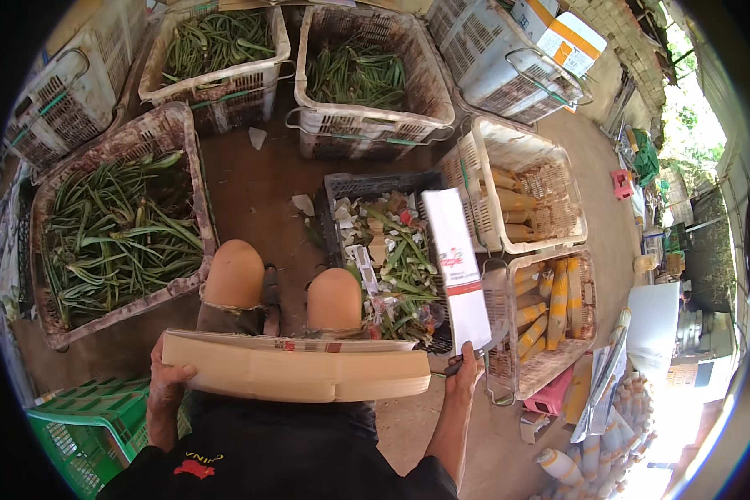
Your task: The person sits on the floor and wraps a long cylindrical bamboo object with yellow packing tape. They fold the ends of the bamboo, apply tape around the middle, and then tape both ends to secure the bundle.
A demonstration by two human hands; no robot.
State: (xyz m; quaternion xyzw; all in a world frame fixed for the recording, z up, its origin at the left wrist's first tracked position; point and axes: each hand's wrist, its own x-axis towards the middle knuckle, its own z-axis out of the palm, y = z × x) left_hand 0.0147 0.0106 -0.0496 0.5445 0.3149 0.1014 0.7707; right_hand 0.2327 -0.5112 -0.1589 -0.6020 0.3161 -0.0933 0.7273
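Left hand (pixel 171 372) grips the left end of a folded brown cardboard piece (pixel 308 373), thumb on the near face, remaining fingers hidden behind. Right hand (pixel 465 372) is closed round the dark handle of a knife (pixel 453 367); blade tip hard to make out against the crate behind. White cardboard strip (pixel 458 267) rises from that hand; exact finger hold unclear. Both forearms point up and away, elbows bent, sleeves cut off by the lower edge. Brown cardboard lies across the lap, just below the bare knees (pixel 333 302). Beyond: black crate (pixel 383 182) of leaf scraps, partly covered by the strip.
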